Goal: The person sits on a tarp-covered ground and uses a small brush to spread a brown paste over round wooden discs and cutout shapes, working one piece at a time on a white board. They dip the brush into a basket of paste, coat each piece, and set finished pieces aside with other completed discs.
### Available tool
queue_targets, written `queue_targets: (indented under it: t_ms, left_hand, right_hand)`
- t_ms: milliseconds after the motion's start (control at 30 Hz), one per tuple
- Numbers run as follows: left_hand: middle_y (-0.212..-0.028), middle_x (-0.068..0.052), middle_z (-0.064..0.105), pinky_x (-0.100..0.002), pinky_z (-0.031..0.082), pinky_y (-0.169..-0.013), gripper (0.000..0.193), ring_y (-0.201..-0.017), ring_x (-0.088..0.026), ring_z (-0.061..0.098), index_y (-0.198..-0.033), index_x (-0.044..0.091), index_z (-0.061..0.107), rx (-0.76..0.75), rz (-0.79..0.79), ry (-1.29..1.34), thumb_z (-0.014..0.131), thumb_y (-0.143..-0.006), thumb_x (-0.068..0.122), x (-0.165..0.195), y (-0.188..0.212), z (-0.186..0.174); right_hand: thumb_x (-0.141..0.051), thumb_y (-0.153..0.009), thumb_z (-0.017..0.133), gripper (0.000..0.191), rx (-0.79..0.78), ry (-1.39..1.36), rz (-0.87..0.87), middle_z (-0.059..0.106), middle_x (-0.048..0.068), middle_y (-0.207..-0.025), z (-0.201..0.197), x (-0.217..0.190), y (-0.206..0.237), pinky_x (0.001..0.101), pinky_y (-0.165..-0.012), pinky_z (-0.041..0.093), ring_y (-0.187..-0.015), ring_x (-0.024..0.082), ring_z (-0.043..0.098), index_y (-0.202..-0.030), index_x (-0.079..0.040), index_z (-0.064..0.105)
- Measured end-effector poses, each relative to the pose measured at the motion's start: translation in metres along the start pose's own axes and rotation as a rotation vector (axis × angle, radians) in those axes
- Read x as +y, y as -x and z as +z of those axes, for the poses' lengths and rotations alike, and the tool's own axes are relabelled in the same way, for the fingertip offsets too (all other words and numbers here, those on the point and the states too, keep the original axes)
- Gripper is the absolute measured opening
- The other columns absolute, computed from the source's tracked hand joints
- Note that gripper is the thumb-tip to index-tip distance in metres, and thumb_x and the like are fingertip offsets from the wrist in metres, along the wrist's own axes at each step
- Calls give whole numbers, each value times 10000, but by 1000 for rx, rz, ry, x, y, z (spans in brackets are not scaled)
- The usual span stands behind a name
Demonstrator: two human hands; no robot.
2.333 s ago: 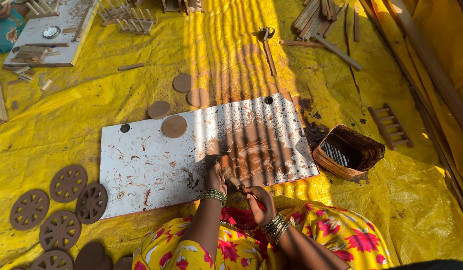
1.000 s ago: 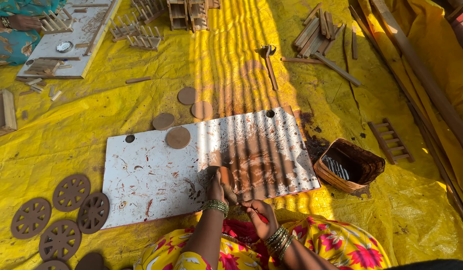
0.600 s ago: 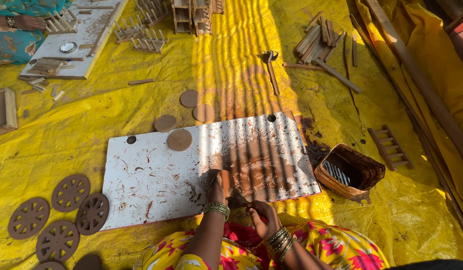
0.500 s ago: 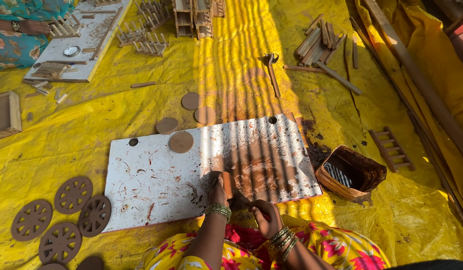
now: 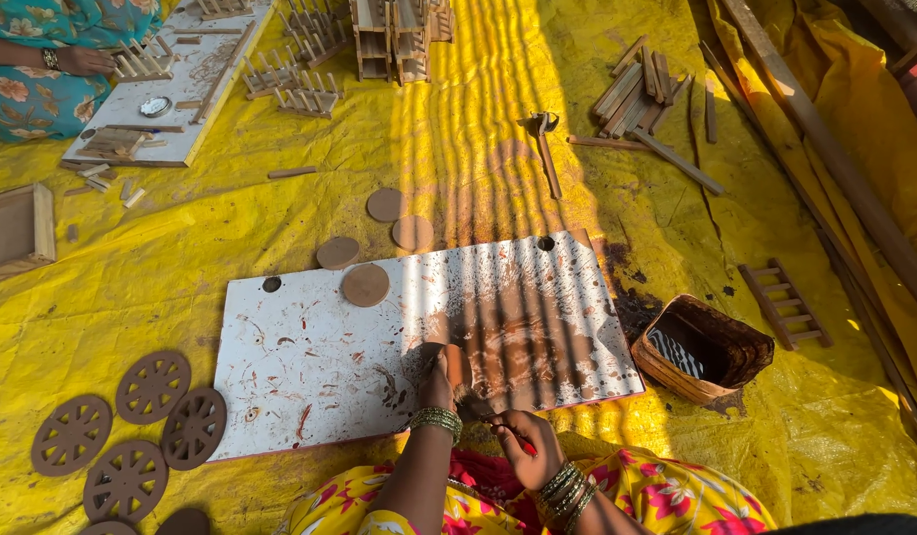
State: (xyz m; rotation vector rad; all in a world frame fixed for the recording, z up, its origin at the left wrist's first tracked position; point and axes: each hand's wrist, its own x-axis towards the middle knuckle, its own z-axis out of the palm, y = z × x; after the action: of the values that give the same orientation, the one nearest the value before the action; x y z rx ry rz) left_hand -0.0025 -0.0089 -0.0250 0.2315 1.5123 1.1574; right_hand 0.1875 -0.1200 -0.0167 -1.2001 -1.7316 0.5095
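The left hand (image 5: 436,381) closes on a small brown disc (image 5: 452,365) standing on the white board (image 5: 310,347); the right hand (image 5: 526,443) grips a paintbrush (image 5: 478,411) against it. Spoked wheels (image 5: 153,386) lie painted; plain discs (image 5: 365,284) remain above.

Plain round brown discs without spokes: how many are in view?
4. One disc lies on the white board; three on the yellow sheet beyond it. Some may be hidden.
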Motion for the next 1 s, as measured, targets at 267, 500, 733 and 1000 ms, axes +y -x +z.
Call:
queue_targets:
  t_ms: [267,500,733,1000]
  left_hand:
    - [-1420,-172,652,-401,535,-955,612,-1228,-288,642,-1410,49,624,-36,76,45,543,-975,472,1,1,2]
    - [-1463,-132,600,-481,543,-936,614,-1238,-291,642,-1454,130,573,-21,-75,-49,511,-974,506,-1,0,-1]
    - [-1433,-214,671,-657,260,-1068,618,-1374,-556,366,-1410,99,668,52,-228,-65,556,-1008,554,-1,1,-1]
    - [-1438,-211,642,-585,352,-1049,606,-1327,-484,417,-1454,108,627,-13,-122,-77,507,-1021,514,4,10,-3]
  right_hand:
    - [-107,-945,670,176,-281,-119,371,756,145,-858,-16,-27,-25,355,-707,582,-776,246,746,-1081,-27,748]
    - [-79,-923,625,186,-207,-248,488,753,147,-877,-25,-55,-41,344,-740,597,-815,234,757,-1056,8,723]
    - [-77,-947,585,202,-324,-235,532,770,185,-854,-21,-39,-39,362,-729,585,-758,259,729,-1053,25,723]
    - [-139,-938,689,215,-186,-89,392,711,157,-866,-14,-38,-28,387,-648,565,-697,274,694,-1106,-7,710]
